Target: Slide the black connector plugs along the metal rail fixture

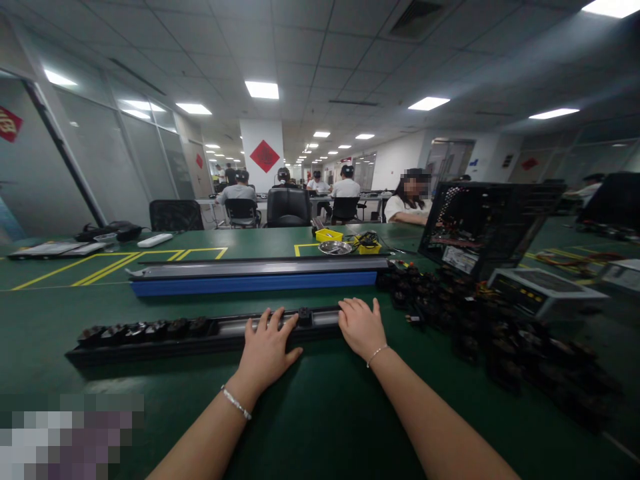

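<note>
Black and narrow, the long track (227,341) lies across the smooth green tabletop (320,420) in the head view, directly in front of you, with a pale, dull channel along its middle. Your left hand (267,347) is spread, its fingers reaching over the track just left of a small dark block (305,317) seated in the channel. Your right hand (364,328) rests at the track's right end, fingers close together and thumb apart; whether its fingertips grip the edge, you cannot tell. Lumpy, partly glossy black pieces (145,331) line the track's left end. Behind it runs a straight bar (255,283), blue-sided with a metallic top. To your right sprawls a knobbly heap of black parts (505,370), beside a boxy grey metal unit (550,287) and an open black computer case (485,223). A shiny round dish (335,248) sits beyond the bar.
</note>
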`<state>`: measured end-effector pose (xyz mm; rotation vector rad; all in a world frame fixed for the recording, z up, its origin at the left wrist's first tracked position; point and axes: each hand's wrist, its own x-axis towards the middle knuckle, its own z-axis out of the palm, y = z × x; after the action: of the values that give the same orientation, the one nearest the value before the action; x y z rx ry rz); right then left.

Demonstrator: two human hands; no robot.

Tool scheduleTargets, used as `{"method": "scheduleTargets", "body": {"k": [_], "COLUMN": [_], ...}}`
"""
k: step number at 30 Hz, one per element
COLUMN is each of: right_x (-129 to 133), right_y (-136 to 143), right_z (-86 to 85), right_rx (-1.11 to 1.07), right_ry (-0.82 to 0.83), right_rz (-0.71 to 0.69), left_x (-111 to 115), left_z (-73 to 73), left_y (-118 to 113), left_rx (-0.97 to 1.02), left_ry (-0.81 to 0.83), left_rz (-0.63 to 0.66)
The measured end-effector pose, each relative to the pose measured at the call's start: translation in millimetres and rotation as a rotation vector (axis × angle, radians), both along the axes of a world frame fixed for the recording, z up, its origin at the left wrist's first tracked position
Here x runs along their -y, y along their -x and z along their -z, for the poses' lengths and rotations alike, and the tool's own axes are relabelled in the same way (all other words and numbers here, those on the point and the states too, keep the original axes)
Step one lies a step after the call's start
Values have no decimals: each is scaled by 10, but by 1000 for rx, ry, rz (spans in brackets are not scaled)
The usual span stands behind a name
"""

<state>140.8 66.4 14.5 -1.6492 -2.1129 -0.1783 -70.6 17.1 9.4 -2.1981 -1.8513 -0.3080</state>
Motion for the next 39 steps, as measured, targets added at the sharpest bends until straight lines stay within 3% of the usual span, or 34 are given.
{"method": "scheduleTargets", "body": {"k": [3,7,12,39], "right_x": [30,103,208,236], "right_y": [71,212,364,395], "right_z": [-12,-21,-37,-66], "right_rx": [-40,-71,64,69], "right_ry": [13,64,108,113], "right_rz": [-43,-205,-327,-326], "left_x": [-5,-16,-24,3], "left_z": [-1,-4,3,0], "left_y": [-6,-28,-41,-56], "left_rx": [10,37,43,59], "left_ry": [-6,-22,-22,-24], "left_rz": [-5,-32,-25,-32]}}
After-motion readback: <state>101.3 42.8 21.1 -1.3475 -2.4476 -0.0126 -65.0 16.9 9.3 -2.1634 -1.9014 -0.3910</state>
